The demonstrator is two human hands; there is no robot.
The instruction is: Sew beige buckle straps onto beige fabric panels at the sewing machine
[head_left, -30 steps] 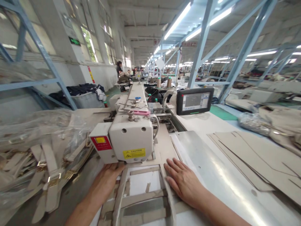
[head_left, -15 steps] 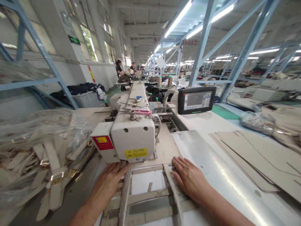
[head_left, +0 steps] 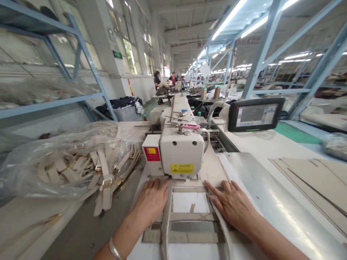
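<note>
My left hand (head_left: 153, 198) lies palm down with its fingers stretched forward, at the front left of a white sewing machine head (head_left: 181, 153). Beneath its fingertips is the edge of beige material. On the other side, my right hand (head_left: 234, 202) rests flat, index finger extended, on a beige panel (head_left: 213, 166) that runs back beside the machine head. Between the hands is a flat frame with beige crossbars (head_left: 193, 217) and openings showing white and grey metal below. The needle area is hidden behind the head's cover.
At left, a clear plastic bag (head_left: 24, 166) spills beige straps with gold buckles (head_left: 107, 184). A control screen (head_left: 256, 115) stands right, beyond a metal plate (head_left: 252, 180). Beige cut panels (head_left: 311, 177) are stacked at far right. Blue shelving (head_left: 89, 68) and people are farther off.
The view has swung left, so the machine and table appear farther right. My right hand has come closer to the machine head, its index finger now reaching out. Both hands stay flat.
</note>
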